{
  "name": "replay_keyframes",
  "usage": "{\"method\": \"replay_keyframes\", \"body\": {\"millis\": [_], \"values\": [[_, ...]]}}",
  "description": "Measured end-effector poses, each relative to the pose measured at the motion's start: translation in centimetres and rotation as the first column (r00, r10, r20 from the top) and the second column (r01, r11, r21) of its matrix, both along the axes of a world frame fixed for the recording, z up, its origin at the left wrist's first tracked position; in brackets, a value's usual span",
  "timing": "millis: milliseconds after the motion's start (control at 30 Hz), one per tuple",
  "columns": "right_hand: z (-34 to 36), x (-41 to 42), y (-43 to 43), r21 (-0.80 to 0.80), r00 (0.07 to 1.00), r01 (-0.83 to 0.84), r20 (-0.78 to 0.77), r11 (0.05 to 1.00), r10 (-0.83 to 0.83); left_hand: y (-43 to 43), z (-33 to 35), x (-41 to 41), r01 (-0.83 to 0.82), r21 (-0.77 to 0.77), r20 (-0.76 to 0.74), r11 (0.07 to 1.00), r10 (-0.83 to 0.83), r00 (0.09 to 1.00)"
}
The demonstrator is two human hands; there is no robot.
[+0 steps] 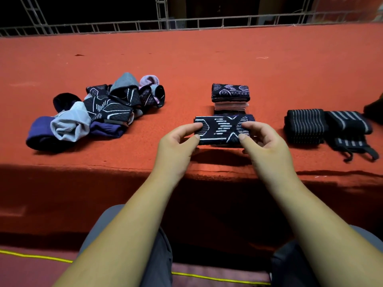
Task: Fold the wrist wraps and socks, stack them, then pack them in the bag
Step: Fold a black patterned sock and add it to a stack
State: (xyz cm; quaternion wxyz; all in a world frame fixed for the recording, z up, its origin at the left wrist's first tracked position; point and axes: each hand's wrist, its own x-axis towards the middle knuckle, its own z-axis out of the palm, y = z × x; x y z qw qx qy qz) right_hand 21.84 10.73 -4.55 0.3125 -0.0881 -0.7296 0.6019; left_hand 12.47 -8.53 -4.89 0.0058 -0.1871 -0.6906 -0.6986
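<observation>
A folded dark sock with white line pattern [222,129] is held flat just above the red surface, near its front edge. My left hand [176,146] pinches its left end and my right hand [263,143] pinches its right end. Directly behind it stands a small stack of folded socks [230,97], a dark patterned one on top of a pink one. To the right lie black wrist wraps with grey stripes: one folded [304,125], and another [350,129] with loose loops hanging toward the front. At the left sits a jumbled pile of unfolded socks [97,110].
The red carpeted platform [207,59] drops off at its front edge just below my hands. A metal railing [186,24] runs along the back. A dark object [375,110] pokes in at the far right edge. A yellow cord [207,277] crosses the floor by my knees.
</observation>
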Motion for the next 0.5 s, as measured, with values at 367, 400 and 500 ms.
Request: {"method": "replay_keyframes", "body": {"millis": [367, 400, 500], "values": [[1.3, -2.1, 3.4, 0.046, 0.978, 0.206, -0.053, 0.977, -0.204, 5.2, 0.8, -2.5, 0.093, 0.070, -0.097, 0.993, -0.086, 0.992], [1.3, -2.5, 3.6, 0.052, 0.975, 0.217, -0.049, 0.975, -0.215, 5.6, 0.7, -2.9, 0.078, 0.053, -0.109, 0.996, -0.072, 0.991], [0.9, -3.7, 4.2, 0.094, 0.966, 0.257, -0.025, 0.962, -0.256, 6.6, 0.4, -4.0, 0.042, -0.008, -0.110, 0.999, -0.042, 0.993]]}}
